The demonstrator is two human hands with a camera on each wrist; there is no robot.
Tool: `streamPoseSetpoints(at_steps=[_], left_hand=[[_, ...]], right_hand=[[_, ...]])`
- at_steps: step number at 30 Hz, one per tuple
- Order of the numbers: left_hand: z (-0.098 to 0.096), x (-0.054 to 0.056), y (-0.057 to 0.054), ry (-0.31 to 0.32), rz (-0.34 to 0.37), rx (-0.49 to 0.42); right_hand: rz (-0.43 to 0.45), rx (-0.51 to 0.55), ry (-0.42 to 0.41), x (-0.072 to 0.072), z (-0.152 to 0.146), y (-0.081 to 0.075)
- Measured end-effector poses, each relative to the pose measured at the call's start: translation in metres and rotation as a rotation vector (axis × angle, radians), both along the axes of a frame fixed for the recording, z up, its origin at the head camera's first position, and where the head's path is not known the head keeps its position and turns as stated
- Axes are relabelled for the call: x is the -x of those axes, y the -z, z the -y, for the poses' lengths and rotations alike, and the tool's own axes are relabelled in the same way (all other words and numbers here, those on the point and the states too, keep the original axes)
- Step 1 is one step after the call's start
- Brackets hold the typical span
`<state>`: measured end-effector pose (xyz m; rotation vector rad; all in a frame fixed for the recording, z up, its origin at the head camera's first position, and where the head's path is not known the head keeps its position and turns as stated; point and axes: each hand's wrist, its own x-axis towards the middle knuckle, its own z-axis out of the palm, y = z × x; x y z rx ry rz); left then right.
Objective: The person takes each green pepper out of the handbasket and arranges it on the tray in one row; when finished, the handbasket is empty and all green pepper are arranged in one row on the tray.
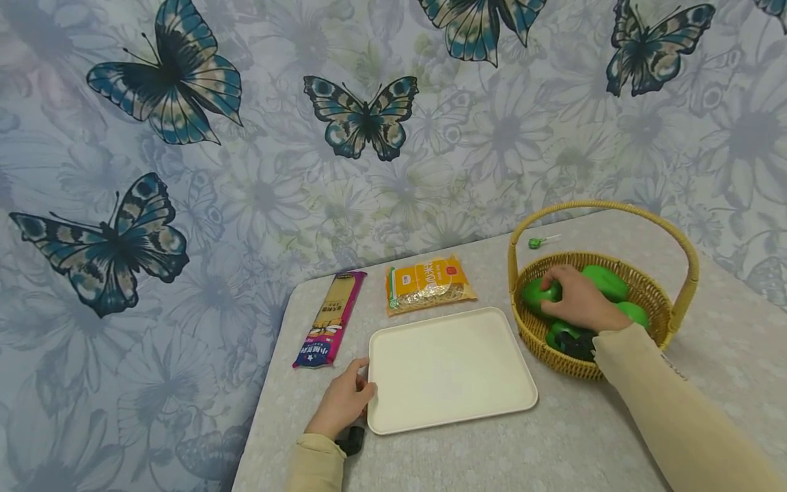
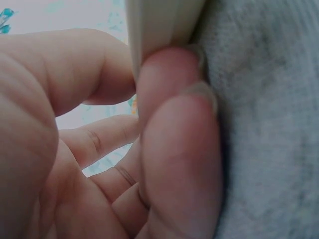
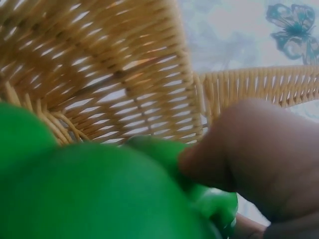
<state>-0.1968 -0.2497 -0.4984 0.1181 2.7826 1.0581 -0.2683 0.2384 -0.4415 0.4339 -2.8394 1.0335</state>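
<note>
My left hand (image 1: 341, 402) is at the left edge of a cream rectangular tray (image 1: 451, 369). The left wrist view shows the tray's edge (image 2: 162, 25) pinched, thumb on one side and fingertips (image 2: 182, 144) on the other. Over at the right, my right hand (image 1: 581, 297) reaches into a woven basket (image 1: 572, 365) with a tall arched handle. Its thumb and fingers grip a dark green, smooth, pepper-like piece (image 1: 536, 298). Other green rounded pieces (image 1: 605, 281) lie around it in the basket. In the right wrist view a large green piece (image 3: 94, 194) hides part of the grip.
Behind the tray lies an orange bag of grain (image 1: 430, 285). A purple-and-gold packet (image 1: 330, 320) lies left of it. A green lollipop (image 1: 535, 243) with a white stick is behind the basket. The table meets a butterfly-patterned wall (image 1: 264, 178).
</note>
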Motion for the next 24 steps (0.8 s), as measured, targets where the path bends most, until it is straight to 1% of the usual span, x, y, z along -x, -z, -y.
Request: streamPoseSetpoints(at_steps=[7, 10, 14, 18, 24], left_hand=[[-0.0008, -0.0012, -0.0013, -0.005, -0.001, 0.003], [-0.0008, -0.0011, -0.001, -0.008, 0.002, 0.006], [-0.0015, -0.0007, -0.0014, -0.006, -0.002, 0.011], [-0.0019, -0.0005, -0.002, -0.007, 0.0, 0.017], [-0.0026, -0.0008, -0.002, -0.008, 0.0, 0.022]], right_hand=[[0.024, -0.012, -0.04, 0.0019, 0.0016, -0.0022], [0.038, 0.01, -0.043, 0.0012, 0.0008, -0.0017], [0.035, 0.057, -0.022, 0.0004, -0.0013, 0.0003], [0.023, 0.082, 0.003, 0.001, -0.0014, 0.0012], [0.031, 0.079, 0.045, -0.0002, -0.0004, -0.0011]])
